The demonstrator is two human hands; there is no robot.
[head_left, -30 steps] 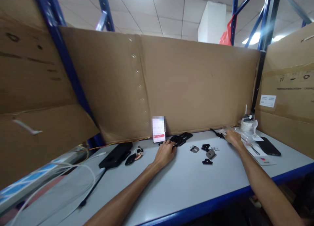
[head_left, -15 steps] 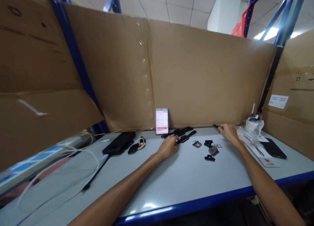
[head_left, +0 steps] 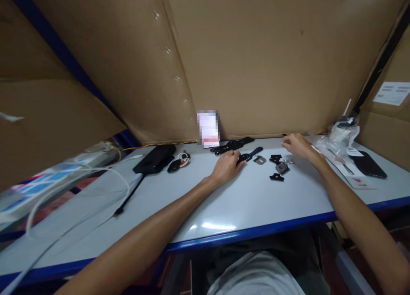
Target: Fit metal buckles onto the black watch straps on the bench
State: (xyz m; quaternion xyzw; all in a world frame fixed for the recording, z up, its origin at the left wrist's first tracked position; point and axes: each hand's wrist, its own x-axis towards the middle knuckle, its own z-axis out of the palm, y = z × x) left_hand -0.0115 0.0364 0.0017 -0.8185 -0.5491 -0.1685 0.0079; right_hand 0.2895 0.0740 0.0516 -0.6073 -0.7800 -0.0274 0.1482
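Note:
My left hand (head_left: 228,166) is closed around the left end of a black spokeshave body (head_left: 255,151), whose other handle sticks out to the right. Behind it, more black spokeshave bodies (head_left: 235,144) lie close together. My right hand (head_left: 297,145) rests at the back right with its fingers bent together; a small dark tip shows beyond them, too little to name. Between the hands lie a grey slotted blade (head_left: 260,160), another grey blade (head_left: 282,168), small silver screws (head_left: 291,162) and two black plates, one behind (head_left: 275,158) and one in front (head_left: 276,177).
A phone (head_left: 208,130) with a lit, blurred screen leans on the cardboard wall (head_left: 250,72). To the left are a black case-like device (head_left: 155,159), keys (head_left: 174,165), white cables (head_left: 128,181) and a power strip (head_left: 45,184). At right are a wrapped cup (head_left: 344,130), plastic packaging and a black phone (head_left: 368,164).
The view has tilted downward, bringing my lap into sight. My left hand's thumb now shows against the spokeshave body. The dark piece by my right hand is more hidden by the fingers.

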